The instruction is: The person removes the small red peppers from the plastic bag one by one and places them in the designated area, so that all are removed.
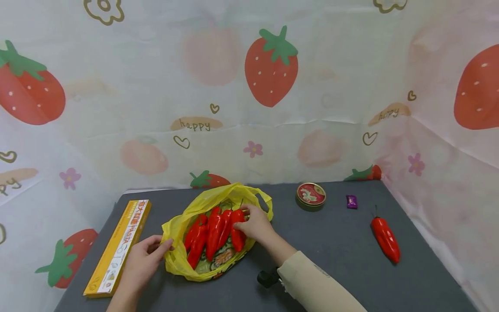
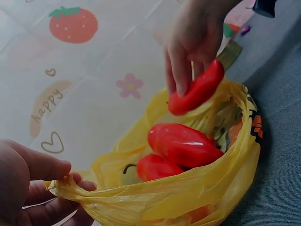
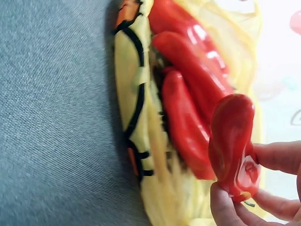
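Here, the left hand (image 1: 144,260) pinches the yellow bag (image 1: 174,262), the right hand (image 1: 257,223) holds one red pepper (image 1: 238,239) over it; another pepper (image 1: 386,240) lies near the tabletop's (image 1: 327,251) right edge.

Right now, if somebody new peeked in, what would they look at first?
Probably the bright yellow bag of shiny red peppers, open on the dark table. Next, maybe the right hand pinching a red pepper at the bag, whose edge the left hand holds. Another pepper lies apart on the table's right side.
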Demonstrator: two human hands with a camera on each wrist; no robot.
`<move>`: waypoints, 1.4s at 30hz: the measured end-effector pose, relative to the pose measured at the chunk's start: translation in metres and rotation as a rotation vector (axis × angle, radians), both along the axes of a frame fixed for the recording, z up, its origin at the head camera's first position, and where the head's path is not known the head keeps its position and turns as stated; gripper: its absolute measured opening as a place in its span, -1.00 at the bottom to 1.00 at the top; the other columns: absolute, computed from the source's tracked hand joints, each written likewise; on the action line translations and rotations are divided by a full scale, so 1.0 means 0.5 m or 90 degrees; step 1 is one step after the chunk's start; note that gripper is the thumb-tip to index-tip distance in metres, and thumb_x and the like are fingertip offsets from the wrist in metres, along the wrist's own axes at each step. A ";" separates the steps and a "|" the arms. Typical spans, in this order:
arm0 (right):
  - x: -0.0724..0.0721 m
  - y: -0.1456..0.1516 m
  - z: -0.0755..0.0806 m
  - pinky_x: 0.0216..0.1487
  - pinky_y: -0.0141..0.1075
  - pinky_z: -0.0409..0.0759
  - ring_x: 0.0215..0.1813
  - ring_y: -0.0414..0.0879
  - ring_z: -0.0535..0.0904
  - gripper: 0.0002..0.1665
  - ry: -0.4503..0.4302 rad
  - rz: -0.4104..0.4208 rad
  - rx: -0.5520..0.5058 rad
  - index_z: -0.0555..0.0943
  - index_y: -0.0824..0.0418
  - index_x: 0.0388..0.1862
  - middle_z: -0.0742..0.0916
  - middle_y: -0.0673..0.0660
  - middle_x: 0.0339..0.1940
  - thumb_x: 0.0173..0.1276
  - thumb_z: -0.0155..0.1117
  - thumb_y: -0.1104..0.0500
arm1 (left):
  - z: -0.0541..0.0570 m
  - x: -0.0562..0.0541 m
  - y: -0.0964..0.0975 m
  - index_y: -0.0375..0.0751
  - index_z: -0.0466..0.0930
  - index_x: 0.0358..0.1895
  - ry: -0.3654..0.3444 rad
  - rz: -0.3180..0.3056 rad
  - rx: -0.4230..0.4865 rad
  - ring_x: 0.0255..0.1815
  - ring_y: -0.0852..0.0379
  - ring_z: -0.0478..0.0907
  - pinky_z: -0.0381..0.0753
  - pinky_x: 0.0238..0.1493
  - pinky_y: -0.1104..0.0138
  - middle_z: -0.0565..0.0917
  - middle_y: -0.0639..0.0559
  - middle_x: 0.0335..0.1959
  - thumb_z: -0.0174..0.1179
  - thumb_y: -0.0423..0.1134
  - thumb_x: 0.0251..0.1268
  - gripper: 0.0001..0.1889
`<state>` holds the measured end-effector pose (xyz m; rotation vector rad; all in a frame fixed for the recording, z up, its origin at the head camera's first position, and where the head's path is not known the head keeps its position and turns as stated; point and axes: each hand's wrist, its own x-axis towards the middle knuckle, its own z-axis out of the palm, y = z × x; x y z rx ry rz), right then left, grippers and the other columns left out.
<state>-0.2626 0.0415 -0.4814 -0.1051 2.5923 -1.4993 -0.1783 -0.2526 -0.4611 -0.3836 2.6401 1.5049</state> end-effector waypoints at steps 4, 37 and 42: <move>0.014 0.022 0.017 -0.21 -0.12 0.72 0.04 0.08 0.66 -0.36 0.006 0.022 -0.045 0.54 0.13 0.29 0.65 0.23 0.19 0.25 0.50 0.08 | -0.001 -0.001 -0.004 -0.26 0.65 0.07 -0.008 -0.002 0.003 -0.22 0.14 0.55 0.63 -0.17 0.33 0.74 0.02 -0.21 0.21 0.16 0.41 -0.48; 0.101 0.306 0.026 -0.02 -0.04 0.70 0.21 0.20 0.61 -0.32 0.082 -0.068 -0.026 0.49 0.12 0.39 0.63 0.24 0.29 0.32 0.46 0.07 | -0.004 0.004 -0.002 -0.28 0.66 0.05 -0.003 0.007 -0.005 -0.24 0.15 0.53 0.60 -0.23 0.32 0.75 0.03 -0.24 0.22 0.13 0.42 -0.50; 0.114 0.349 0.012 0.00 -0.04 0.69 0.23 0.24 0.59 -0.30 0.081 -0.082 -0.009 0.46 0.16 0.43 0.61 0.29 0.31 0.36 0.42 0.03 | -0.009 0.006 -0.003 -0.28 0.67 0.05 -0.004 0.008 0.002 -0.24 0.17 0.56 0.62 -0.20 0.32 0.76 0.02 -0.24 0.21 0.10 0.43 -0.52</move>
